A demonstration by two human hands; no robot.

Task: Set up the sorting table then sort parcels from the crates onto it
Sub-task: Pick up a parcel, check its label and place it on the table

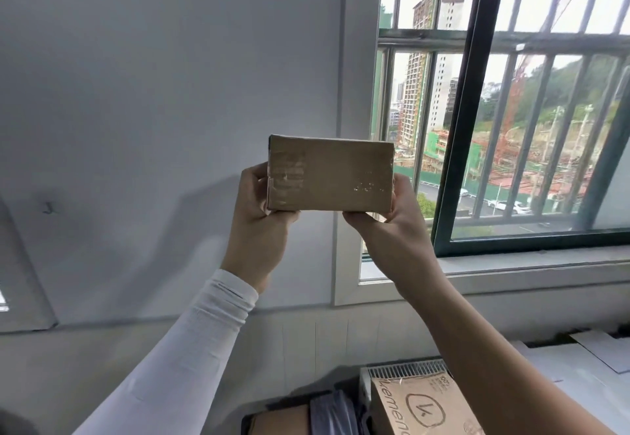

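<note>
Two hands (259, 209) (392, 219) grip one taped parcel (329, 173) aloft

**Open air above, crowded below**

Free room is left before the bare wall (153, 93). Passage to the right is barred by the window bars (504, 134). Below, space is taken by a printed carton (422, 407) and a dark-wrapped parcel (334, 414).

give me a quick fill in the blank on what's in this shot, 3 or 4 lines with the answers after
1. The cardboard box is held up by ____ hands, the left hand and the right hand.
2. The left arm wears a ____ sleeve.
3. The window is to the ____ of the box.
4. The box is sealed with clear ____.

Missing words: two; white; right; tape
</note>
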